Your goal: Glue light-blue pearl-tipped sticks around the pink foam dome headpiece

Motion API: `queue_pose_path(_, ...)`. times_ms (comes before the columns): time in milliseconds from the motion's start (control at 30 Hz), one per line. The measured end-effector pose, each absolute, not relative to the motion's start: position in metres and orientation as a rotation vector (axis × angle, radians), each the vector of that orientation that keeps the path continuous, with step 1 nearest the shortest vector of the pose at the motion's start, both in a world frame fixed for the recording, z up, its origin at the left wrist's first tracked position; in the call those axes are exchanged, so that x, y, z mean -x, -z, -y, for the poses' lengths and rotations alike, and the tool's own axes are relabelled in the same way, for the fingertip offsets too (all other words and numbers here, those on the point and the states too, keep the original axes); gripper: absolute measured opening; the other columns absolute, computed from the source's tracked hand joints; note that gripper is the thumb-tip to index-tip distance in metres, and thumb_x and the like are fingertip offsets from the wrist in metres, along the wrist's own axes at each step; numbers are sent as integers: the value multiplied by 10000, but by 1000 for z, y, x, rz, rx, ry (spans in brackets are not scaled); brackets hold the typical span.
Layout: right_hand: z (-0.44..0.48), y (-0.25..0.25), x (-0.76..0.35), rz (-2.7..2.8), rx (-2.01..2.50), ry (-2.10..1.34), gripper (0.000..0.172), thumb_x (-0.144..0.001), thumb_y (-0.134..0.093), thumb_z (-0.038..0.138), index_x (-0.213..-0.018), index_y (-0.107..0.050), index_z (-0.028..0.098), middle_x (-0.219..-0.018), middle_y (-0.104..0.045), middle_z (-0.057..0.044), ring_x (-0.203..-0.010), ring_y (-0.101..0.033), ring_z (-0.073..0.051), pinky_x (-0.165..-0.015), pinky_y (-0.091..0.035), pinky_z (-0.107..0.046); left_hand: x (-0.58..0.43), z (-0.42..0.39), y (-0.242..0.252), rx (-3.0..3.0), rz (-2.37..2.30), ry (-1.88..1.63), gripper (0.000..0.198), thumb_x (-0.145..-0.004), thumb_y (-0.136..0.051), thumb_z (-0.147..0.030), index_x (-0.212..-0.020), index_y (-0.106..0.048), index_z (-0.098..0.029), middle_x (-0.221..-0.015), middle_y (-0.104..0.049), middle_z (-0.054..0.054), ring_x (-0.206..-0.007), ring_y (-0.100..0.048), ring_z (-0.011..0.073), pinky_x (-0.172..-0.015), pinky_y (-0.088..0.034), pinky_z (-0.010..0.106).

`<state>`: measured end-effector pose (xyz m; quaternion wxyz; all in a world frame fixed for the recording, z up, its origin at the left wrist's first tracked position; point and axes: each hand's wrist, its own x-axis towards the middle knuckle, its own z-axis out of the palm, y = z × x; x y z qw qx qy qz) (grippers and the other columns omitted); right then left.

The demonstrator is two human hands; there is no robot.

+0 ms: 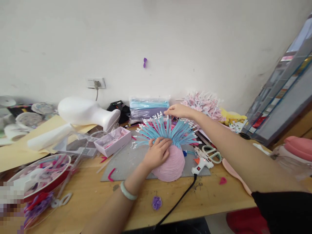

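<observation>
A rounded pink piece (172, 165) wrapped in ridged strands sits at the middle of the table. From its far side fans out a spray of blue pipe cleaners (159, 130) with white beads at the tips. My left hand (159, 152) is closed over the spot where the blue stems meet the pink part; the undersides of its fingers are hidden. At the top of the fan my right hand (177, 111) has its fingers pinched at a beaded tip. Deep pink fuzzy stems show behind the blue ones.
Right of the piece lie a white glue gun (201, 165) with a black cord and green-handled scissors (212, 154). A grey mat (122, 169) is underneath. Leftward are a pink box (113, 143), a white foam head (83, 112) and a red-sided bowl (40, 190). A purple flower (157, 203) lies in front.
</observation>
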<state>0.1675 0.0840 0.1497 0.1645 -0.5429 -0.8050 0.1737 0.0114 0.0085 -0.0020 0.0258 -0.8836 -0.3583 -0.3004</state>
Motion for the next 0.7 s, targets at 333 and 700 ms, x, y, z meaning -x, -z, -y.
queue_pose_path(333, -66, -155, -165, 2614, 1429, -379, 347, -702, -594, 496, -762, -677, 165, -749, -671, -18, -678, -562, -133, -589, -364, -217, -12, -9, 1, 2735, 1085, 945, 356, -861, -349, -195, -1175, -516, -221, -1203, -585, 44, -1091, -458, 208, -899, -238, 412)
queue_pose_path(700, -74, -147, -165, 2612, 1498, -275, 223, -659, -653, 189, -880, -680, 183, -862, -690, -1, -760, -608, -127, -635, -414, -183, -11, -5, 3, 2594, 1198, 979, 372, -830, -385, -198, -1166, -537, -243, -1166, -613, 32, -1108, -460, 230, -935, -208, 438)
